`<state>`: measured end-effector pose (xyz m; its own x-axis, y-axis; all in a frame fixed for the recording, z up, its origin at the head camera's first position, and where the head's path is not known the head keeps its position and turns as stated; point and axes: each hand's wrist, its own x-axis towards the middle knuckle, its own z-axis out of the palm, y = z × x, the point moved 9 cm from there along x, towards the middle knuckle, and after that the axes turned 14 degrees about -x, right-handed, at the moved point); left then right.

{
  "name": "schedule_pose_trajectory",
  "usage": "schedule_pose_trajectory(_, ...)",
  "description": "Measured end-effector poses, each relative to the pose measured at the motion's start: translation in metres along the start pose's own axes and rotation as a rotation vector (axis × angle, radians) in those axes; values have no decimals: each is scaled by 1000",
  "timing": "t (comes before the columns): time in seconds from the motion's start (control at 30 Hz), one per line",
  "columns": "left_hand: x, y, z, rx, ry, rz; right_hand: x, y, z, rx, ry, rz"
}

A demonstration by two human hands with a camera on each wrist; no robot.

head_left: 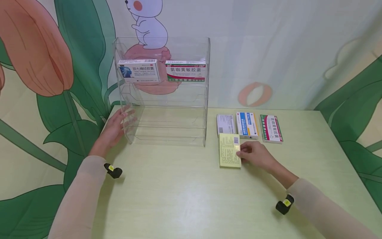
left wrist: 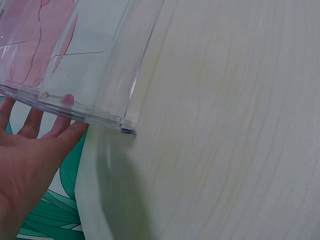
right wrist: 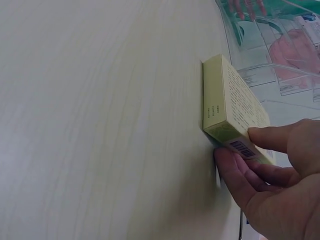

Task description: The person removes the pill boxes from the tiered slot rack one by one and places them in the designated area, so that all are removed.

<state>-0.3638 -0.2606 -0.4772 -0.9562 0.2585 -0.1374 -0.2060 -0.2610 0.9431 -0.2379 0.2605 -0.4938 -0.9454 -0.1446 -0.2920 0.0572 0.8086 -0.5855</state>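
My right hand point(head_left: 257, 155) pinches a yellow medicine box point(head_left: 229, 151) by its right edge, the thumb on top. In the right wrist view, the box point(right wrist: 241, 102) is slightly tilted and its barcode end faces the fingers. At the left, my left hand point(head_left: 111, 131) touches the outer side of a clear acrylic display rack point(head_left: 206, 103). Its fingers look spread and nearly straight against the rack's wall point(left wrist: 75, 116) in the left wrist view. On an upper tier of the rack stand a white-and-blue medicine box point(head_left: 140, 71) and a red-and-green one point(head_left: 185, 71).
Right of the rack, a white box point(head_left: 225, 123) with a barcode, a blue-and-white box point(head_left: 247, 124) and a red-and-green box point(head_left: 271, 128) lie in a row on the pale table point(head_left: 179, 192). The yellow box slightly overlaps the white one in view. A printed curtain point(head_left: 268, 49) hangs behind.
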Motion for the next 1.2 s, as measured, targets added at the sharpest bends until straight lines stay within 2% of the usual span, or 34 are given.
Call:
schedule_pose_trajectory(0.23, 1, -1, -1, -7, -2, -1, 1, -5, 2, 29, -33, 25)
schedule_pose_trajectory(0.47, 2, -2, -2, -3, 0, -4, 3, -5, 2, 25, -31, 48)
schedule_pose_trajectory(0.53, 2, -1, -2, -1, -4, -1, 4, -6, 1, -3, -30, 41)
schedule_pose_trajectory(0.67, 2, -1, -1, -2, -10, 5, 7, -15, -11, -132, 12, -25)
schedule_pose_trajectory(0.77, 1, -1, -1, 0, -9, 5, 10, -30, -28, -218, 79, -86)
schedule_pose_trajectory(0.87, 1, -1, 0, -1, -8, 5, 13, -50, -48, -240, 146, -142)
schedule_pose_trajectory(1.2, 0, -1, 1, -12, -8, 4, 14, -134, -109, -177, 403, -360)
